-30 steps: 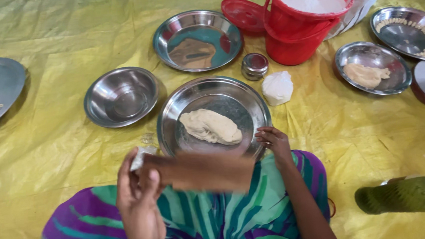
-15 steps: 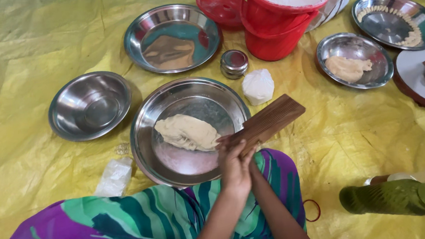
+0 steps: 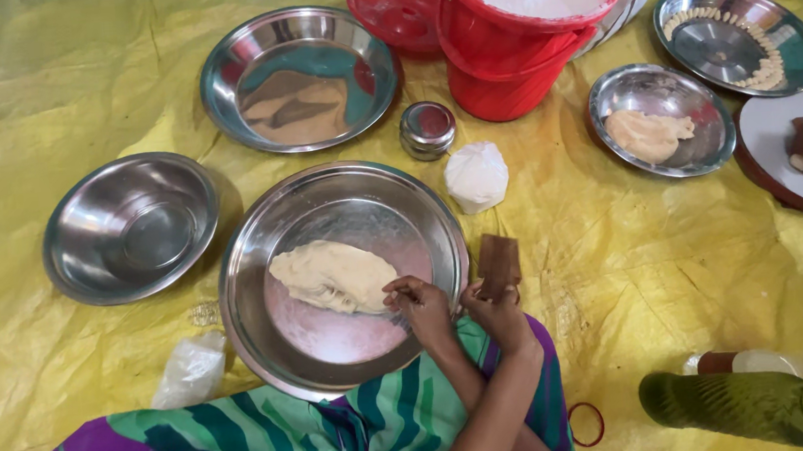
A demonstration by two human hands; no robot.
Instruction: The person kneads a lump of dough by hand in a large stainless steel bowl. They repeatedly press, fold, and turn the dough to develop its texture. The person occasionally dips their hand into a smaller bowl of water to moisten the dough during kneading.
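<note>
A person seated on a yellow plastic floor sheet, a green-and-purple striped garment over the lap, works at a wide round steel plate. The left hand curls its fingers at the near edge of a flat slab of pale dough lying in the middle of the plate, touching it. The right hand grips the lower end of a small brown wooden board, held just outside the plate's right rim.

A small clear plastic bag lies crumpled on the sheet left of the plate. A white tied bag of powder sits just beyond the plate's far rim, next to a small round steel lidded tin. An empty steel bowl stands to the left, and a second large steel plate sits further back. A red plastic bucket of white flour stands at top centre, its red lid leaning beside it. To the right, a small steel dish holds more dough, and another steel plate carries a curved row of small pale pieces. A green plastic bottle lies at the lower right.
</note>
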